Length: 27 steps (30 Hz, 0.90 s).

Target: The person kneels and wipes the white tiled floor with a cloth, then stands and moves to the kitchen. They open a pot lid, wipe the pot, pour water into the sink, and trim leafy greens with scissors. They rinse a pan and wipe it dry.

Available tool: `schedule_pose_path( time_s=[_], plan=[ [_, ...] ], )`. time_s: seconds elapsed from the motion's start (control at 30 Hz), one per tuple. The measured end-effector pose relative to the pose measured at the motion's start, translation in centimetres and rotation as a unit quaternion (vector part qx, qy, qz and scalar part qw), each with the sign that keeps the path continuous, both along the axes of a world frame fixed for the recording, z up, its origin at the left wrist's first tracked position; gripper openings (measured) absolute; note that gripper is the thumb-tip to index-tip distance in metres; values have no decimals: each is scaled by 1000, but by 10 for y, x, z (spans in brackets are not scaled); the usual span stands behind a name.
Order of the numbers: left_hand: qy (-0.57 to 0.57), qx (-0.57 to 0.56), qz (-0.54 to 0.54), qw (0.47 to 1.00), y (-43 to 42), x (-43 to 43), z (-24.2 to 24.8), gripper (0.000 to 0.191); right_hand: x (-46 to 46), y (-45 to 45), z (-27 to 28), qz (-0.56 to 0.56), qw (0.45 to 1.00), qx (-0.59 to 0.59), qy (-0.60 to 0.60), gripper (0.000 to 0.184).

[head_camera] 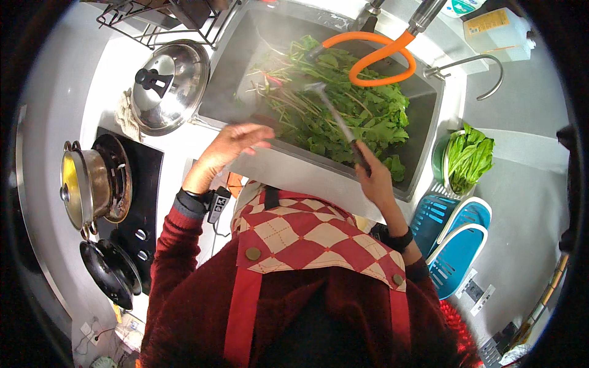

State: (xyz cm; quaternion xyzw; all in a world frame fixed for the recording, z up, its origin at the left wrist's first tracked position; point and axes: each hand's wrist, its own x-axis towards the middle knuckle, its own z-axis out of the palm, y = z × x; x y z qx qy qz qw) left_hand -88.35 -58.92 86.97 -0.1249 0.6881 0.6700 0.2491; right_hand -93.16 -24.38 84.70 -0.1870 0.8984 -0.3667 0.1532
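Note:
Long-stemmed leafy greens (363, 101) fill much of the grey sink (421, 133), and steam rises over its left part. With my right hand (377, 181) I grip the dark handle of a metal kitchen utensil (338, 115). Its blurred head lies over the stems, and its exact kind is unclear. My left hand (241, 140) is held over the sink's front rim, empty, with its fingers apart. An orange flexible faucet hose (382, 80) loops above the greens, its dark nozzle close to the leaves.
A steel lid (186, 87) rests left of the sink, near a wire rack (154, 32). Pots (99, 184) and a black wok (103, 276) stand by the black cooktop (142, 198). Rightward are a container of green leaves (469, 161), blue baskets (460, 262) and a thin curved tap (499, 76).

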Motion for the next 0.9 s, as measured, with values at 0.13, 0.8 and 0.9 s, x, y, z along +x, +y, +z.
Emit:
schedule_pose_path(
  time_s=[0.13, 0.8, 0.9],
  plan=[
    [-43, -47, 86, 994, -15, 15, -11, 41, -43, 7, -37, -72, 994, 78, 23, 52],
    [7, -21, 76, 997, -29, 28, -35, 32, -32, 27, -23, 11, 979, 114, -171, 53],
    [8, -32, 54, 998, -36, 28, -35, 31, -25, 28, -14, 28, 986, 96, -137, 52]
  ],
)
